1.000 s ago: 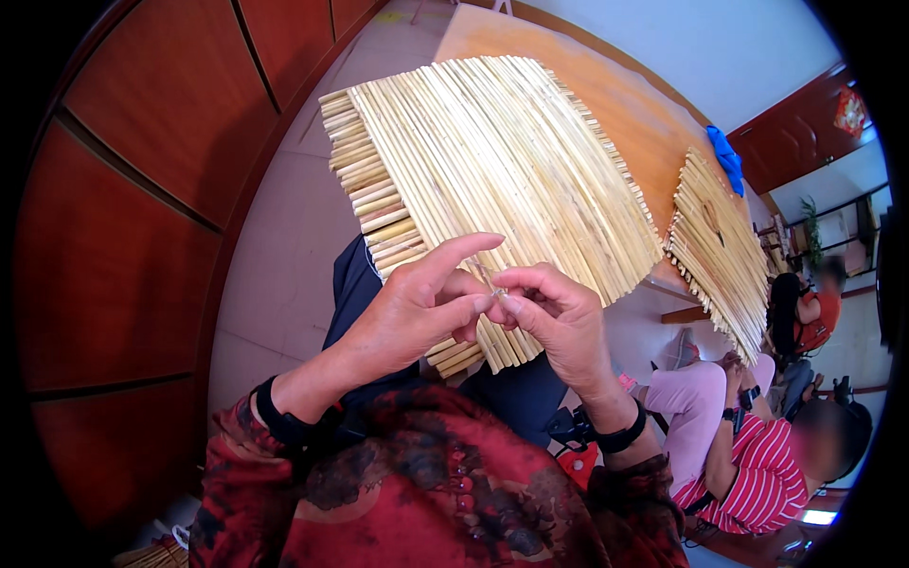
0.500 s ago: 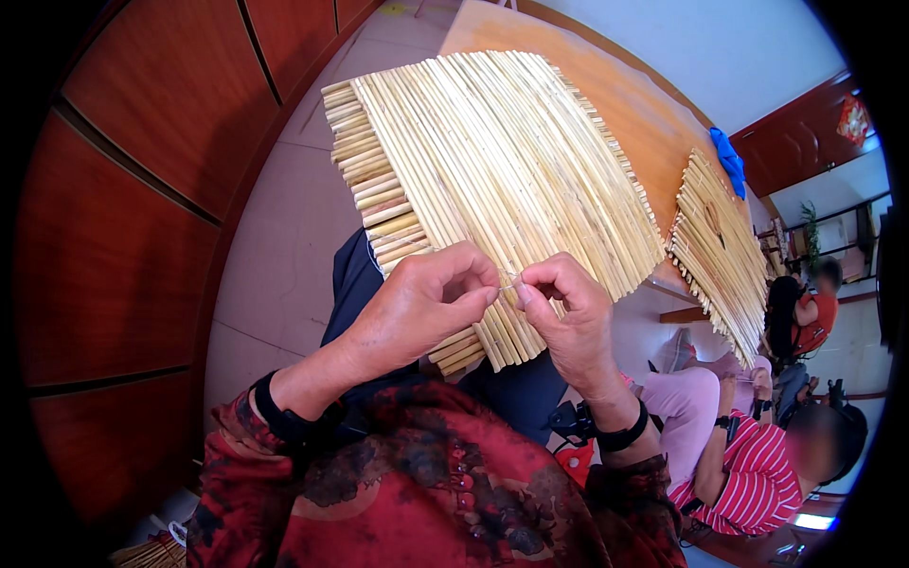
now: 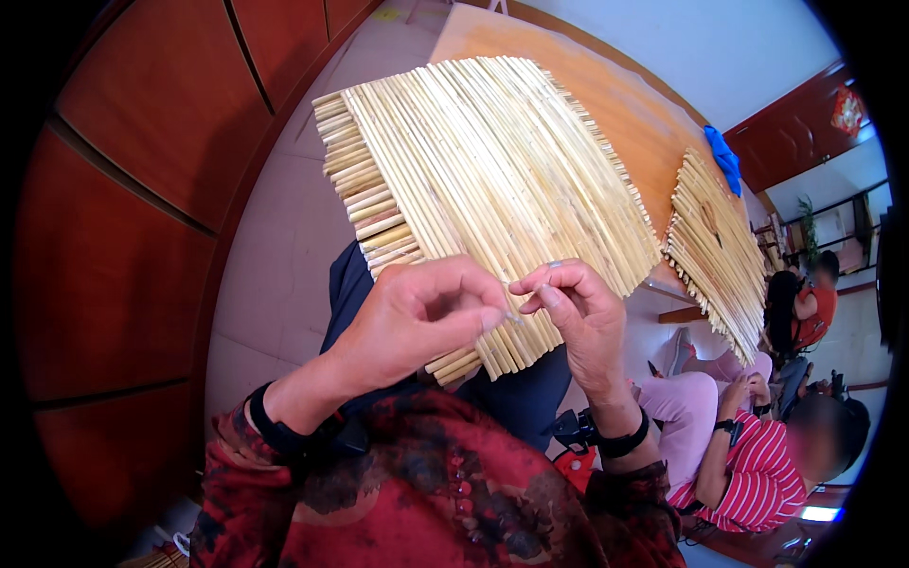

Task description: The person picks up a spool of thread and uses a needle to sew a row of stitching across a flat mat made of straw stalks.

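Left hand (image 3: 417, 317) & right hand (image 3: 578, 312) pinch at reed mat (image 3: 483, 180) edge

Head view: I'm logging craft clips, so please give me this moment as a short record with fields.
Work piece: reed mat of pale straight stalks, lying over the person's lap
Left hand: fingertips pinched together at the mat's near edge
Right hand: pinched, facing the left, at the same edge
Held item: something fine between the fingertips, too small to tell
Second mat: on the wooden table
Nearby: person in striped shirt, seated at lower right
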{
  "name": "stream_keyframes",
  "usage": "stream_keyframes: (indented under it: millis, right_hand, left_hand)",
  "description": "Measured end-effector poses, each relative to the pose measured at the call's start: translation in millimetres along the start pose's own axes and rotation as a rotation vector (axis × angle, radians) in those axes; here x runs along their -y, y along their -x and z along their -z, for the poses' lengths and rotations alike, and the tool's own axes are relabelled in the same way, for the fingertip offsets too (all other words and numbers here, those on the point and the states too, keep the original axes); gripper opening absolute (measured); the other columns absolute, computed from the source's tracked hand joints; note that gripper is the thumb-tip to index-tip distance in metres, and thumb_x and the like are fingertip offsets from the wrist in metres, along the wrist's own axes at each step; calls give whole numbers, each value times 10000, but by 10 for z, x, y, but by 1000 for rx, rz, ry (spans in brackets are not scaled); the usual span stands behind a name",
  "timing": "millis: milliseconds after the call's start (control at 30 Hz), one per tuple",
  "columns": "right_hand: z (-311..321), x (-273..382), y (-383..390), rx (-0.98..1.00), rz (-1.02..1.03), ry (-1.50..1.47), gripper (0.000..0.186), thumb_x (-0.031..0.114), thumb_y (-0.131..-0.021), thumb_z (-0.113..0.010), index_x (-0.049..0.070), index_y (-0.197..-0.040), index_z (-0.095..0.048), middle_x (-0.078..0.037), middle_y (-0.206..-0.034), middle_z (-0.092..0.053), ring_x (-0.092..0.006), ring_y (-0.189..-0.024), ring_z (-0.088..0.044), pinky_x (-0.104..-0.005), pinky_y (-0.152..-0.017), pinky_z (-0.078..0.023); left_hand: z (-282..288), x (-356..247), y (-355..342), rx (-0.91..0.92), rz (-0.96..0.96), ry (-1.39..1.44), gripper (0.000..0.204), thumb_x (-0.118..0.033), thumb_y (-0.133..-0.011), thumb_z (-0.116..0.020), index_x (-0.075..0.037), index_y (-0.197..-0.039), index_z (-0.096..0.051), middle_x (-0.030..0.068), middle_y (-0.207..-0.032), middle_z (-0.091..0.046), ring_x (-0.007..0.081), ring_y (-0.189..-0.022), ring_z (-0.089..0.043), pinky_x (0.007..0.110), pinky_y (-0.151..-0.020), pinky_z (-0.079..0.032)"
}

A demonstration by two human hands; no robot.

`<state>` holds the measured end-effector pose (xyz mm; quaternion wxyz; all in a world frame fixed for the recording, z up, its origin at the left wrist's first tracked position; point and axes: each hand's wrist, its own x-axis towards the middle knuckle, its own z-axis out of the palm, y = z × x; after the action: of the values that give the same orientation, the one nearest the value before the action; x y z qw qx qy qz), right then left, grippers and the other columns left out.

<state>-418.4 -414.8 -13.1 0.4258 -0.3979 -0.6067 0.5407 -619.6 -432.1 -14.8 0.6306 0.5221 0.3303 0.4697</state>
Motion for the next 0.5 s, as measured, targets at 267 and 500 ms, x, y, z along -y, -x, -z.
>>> stream_keyframes:
  millis: [267, 500]
  right_hand:
    - [-103, 330, 71, 454, 151, 38, 71, 7, -826, -554, 42, -888, -547, -150, -1114, -565, -248, -981, -569, -316, -851, -445]
    - [-180, 406, 47, 620, 279, -174, 150, 147, -870, -561, -1, -882, -540, -268, -1001, -581, -349, -870, -615, -367, -710, -505]
  left_hand:
    - [-395, -274, 270, 93, -603, 355, 84, 19, -739, -615, 45, -672, -570, 125, -598, -559, 204, -501, -507, 298, -458, -394]
    - [-554, -534, 7, 332, -751, 573, 109, -29, -774, -597, 61, -714, -610, 105, -597, -543, 166, -438, -436, 272, -406, -294]
